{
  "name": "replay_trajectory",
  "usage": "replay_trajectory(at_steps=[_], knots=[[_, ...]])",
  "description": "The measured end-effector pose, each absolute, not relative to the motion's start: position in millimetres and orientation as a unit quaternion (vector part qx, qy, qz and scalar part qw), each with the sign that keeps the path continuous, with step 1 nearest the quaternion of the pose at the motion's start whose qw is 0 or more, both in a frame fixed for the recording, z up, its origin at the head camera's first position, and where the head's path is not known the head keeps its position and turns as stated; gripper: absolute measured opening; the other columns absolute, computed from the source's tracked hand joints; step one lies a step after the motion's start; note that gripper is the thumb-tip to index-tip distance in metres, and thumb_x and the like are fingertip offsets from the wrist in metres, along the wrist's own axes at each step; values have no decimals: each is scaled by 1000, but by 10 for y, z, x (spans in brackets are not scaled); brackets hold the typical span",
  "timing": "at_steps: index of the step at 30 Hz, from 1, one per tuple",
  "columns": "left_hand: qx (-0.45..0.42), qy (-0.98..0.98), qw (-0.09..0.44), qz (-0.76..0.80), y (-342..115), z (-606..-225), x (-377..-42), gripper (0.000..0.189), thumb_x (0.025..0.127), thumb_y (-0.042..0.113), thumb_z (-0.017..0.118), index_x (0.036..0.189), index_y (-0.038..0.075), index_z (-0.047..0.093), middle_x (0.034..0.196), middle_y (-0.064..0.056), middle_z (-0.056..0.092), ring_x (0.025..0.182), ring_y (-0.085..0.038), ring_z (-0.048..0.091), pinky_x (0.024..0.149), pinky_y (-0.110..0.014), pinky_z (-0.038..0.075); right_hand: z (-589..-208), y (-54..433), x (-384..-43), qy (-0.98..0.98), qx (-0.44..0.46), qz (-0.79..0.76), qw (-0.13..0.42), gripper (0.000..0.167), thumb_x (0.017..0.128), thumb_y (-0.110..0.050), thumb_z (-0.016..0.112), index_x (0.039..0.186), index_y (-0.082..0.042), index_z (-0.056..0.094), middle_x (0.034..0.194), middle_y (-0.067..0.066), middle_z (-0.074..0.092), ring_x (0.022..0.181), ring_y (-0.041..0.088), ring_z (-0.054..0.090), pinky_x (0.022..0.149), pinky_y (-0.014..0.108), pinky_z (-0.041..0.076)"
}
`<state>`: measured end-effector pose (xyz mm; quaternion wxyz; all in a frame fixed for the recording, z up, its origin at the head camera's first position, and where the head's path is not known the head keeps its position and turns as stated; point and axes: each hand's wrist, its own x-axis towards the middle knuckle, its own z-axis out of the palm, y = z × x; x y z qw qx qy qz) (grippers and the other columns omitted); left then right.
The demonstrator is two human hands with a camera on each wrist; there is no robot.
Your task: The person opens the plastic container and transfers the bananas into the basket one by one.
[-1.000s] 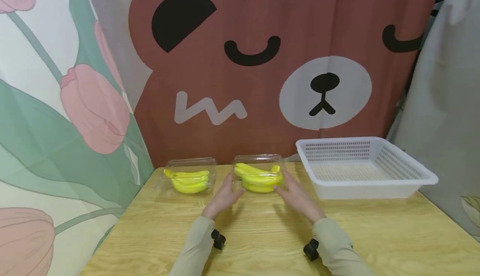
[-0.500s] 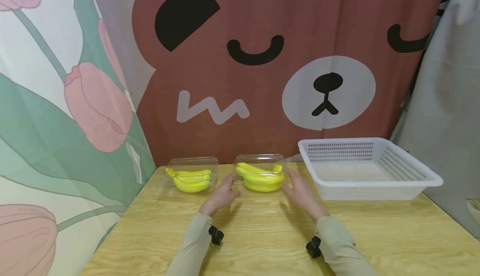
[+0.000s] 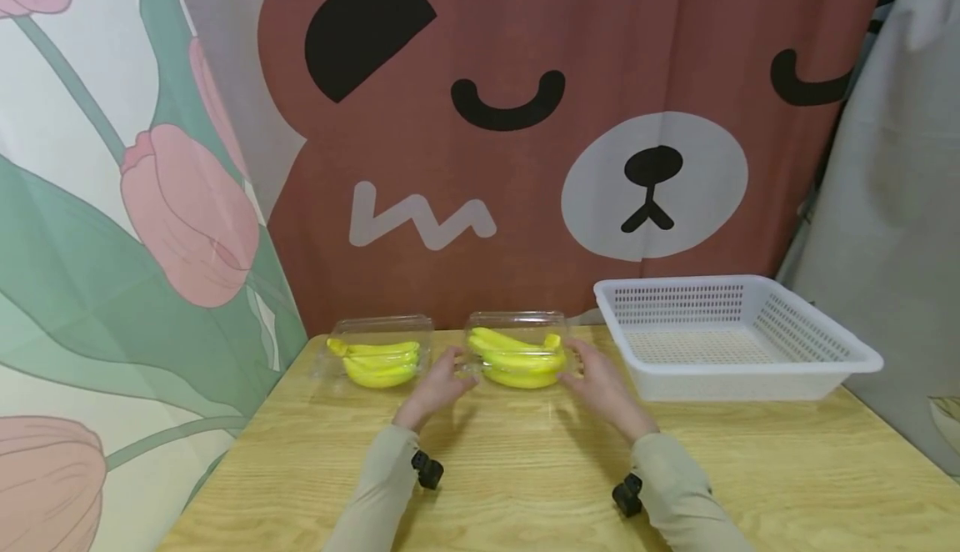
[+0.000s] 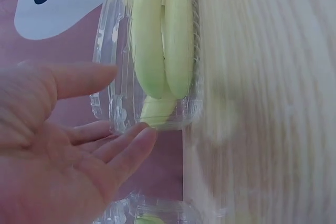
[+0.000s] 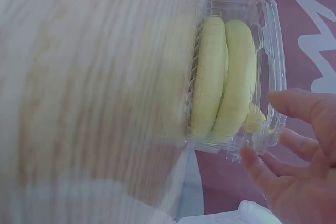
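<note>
A clear plastic clamshell box point(image 3: 517, 318) holding a bunch of bananas point(image 3: 517, 360) stands on the table between both hands. My left hand point(image 3: 438, 385) is at its left side, palm toward it; in the left wrist view the relaxed fingers point(image 4: 131, 153) reach the box's end, and whether they touch is unclear. At the right side is my right hand point(image 3: 603, 389), thumb and fingers spread around the corner in the right wrist view, fingertips point(image 5: 251, 156) at or just off the plastic. Neither hand grips it.
A second clear box point(image 3: 382, 323) with bananas point(image 3: 381, 364) sits to the left on the wooden table point(image 3: 510, 469). A white perforated basket point(image 3: 735, 381) stands at the right. Behind the table hangs a brown bear-print curtain point(image 3: 420, 143).
My left hand has drawn back slightly to the left from the middle box. The right hand has loosened a little outward. Both boxes stay in place; the view shifts slightly.
</note>
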<state>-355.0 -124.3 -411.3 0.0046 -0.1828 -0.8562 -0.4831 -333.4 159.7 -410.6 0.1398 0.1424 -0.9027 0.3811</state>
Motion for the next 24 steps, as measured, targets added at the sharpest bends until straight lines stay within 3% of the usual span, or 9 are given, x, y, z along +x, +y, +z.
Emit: replay_trajectory(at_steps=[3, 7, 9, 12, 15, 19, 24], knots=[[-178, -864, 31, -469, -1217, -4110, -3547, 47, 93, 6, 65, 131, -11, 42, 137, -32, 46, 121, -44, 51, 96, -53, 48, -4105, 1588, -3333, -903, 136, 383, 139, 60, 87, -8, 72, 140, 5, 47, 135, 28, 50, 107, 44, 60, 88, 52, 53], [-171, -876, 49, -448, -1191, -4114, -3546, 46, 90, 4, 68, 127, -10, 45, 112, -25, 61, 95, -33, 63, 81, -44, 55, -4102, 1564, -3328, -910, 114, 376, 132, 64, 84, -10, 76, 140, 3, 47, 128, 25, 51, 108, 39, 58, 85, 49, 54], [-166, -878, 48, -446, -1189, -4121, -3550, 46, 88, 2, 69, 126, -9, 44, 101, -20, 62, 81, -25, 62, 72, -38, 55, -4100, 1550, -3323, -915, 106, 367, 126, 68, 83, -14, 78, 142, 0, 47, 127, 23, 49, 109, 36, 57, 84, 47, 55], [-166, -880, 49, -443, -1214, -4127, -3559, 44, 88, 1, 69, 122, -9, 43, 102, -20, 58, 72, -19, 56, 67, -33, 52, -4088, 1513, -3317, -921, 101, 360, 110, 77, 82, -21, 81, 146, -3, 43, 135, 23, 46, 107, 35, 58, 85, 48, 54], [-168, -881, 48, -439, -1224, -4121, -3559, 43, 90, 3, 68, 122, -8, 42, 116, -25, 50, 76, -20, 54, 71, -36, 52, -4074, 1487, -3316, -927, 98, 350, 96, 87, 80, -30, 82, 149, -2, 37, 145, 25, 38, 117, 40, 53, 97, 55, 46], [-167, -886, 36, -430, -1211, -4113, -3547, 55, 90, 9, 70, 132, -8, 39, 131, -27, 43, 93, -29, 56, 87, -45, 51, -4052, 1460, -3303, -935, 90, 332, 86, 99, 78, -38, 82, 152, 2, 29, 152, 29, 27, 132, 49, 37, 107, 62, 32], [-156, -898, 28, -411, -1196, -4102, -3521, 73, 90, 18, 73, 147, -3, 31, 144, -23, 35, 114, -37, 53, 100, -53, 45, -4038, 1426, -3278, -946, 81, 302, 90, 106, 77, -46, 81, 153, 2, 26, 152, 32, 25, 130, 53, 38, 105, 63, 35]])
